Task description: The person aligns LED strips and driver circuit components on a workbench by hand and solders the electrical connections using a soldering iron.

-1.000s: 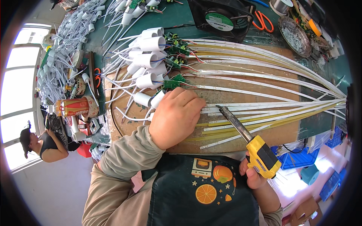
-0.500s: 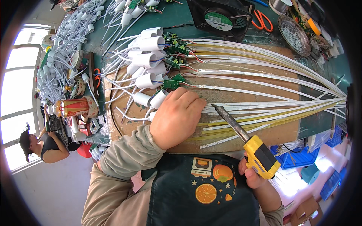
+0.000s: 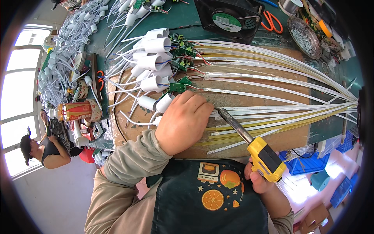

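Note:
My left hand (image 3: pixel 185 124) lies over the work with its fingers pinched together. What they grip is hidden beneath the hand, next to a white plastic sleeve (image 3: pixel 164 103) and the near end of an LED strip (image 3: pixel 257 109). In my right hand (image 3: pixel 257 180) is a yellow-and-black soldering iron (image 3: pixel 267 158), its dark tip right beside my left fingertips. Whether the tip touches a joint cannot be made out. Beyond my left hand, several white sleeves (image 3: pixel 150 62) with wires and green circuit boards (image 3: pixel 180 84) are joined by thin leads to long white strips.
A worn brown board (image 3: pixel 241 146) lies under the strips on a green table. At the back are a black fan (image 3: pixel 228 21), orange-handled scissors (image 3: pixel 271 22), a solder spool (image 3: pixel 291 6) and a dish (image 3: pixel 304 37). White sleeves pile up at left near a can (image 3: pixel 78 112); another person (image 3: pixel 48 150) sits beyond.
My right hand has brought the soldering iron slightly left, so its tip is closer to my left fingertips. My left hand has barely moved.

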### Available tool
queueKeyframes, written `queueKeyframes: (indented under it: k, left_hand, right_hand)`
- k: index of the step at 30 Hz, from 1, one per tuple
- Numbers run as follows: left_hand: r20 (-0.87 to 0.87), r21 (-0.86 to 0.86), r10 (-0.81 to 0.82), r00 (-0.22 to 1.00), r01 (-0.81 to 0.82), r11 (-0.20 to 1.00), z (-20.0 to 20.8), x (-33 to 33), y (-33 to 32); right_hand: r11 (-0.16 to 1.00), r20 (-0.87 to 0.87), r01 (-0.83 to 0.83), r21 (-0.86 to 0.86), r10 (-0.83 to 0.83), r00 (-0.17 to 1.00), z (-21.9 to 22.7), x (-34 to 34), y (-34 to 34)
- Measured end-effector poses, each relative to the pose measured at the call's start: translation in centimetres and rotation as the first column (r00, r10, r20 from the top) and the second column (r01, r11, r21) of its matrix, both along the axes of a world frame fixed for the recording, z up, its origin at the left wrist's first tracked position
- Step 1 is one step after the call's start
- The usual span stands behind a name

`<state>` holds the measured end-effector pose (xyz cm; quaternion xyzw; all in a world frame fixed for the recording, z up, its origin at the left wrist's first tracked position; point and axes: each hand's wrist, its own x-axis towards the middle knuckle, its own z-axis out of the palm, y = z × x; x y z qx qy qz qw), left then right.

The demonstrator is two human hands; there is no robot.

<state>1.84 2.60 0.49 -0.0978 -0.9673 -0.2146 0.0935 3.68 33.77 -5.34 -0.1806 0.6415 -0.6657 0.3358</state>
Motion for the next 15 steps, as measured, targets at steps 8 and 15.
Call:
queueKeyframes:
  k: [8,15]
  left_hand:
    - [0.005,-0.004,-0.001,1.000,0.001,1.000,0.15,0.03,0.01]
    - [0.010,-0.004,-0.005,1.000,0.005,1.000,0.05,-0.01,-0.02]
  right_hand:
    - [0.999,0.014,-0.026,-0.024,0.027,1.000,-0.12,0.00,0.24]
    - [0.995,0.007,0.017,-0.095,-0.016,1.000,-0.01,0.09,0.40]
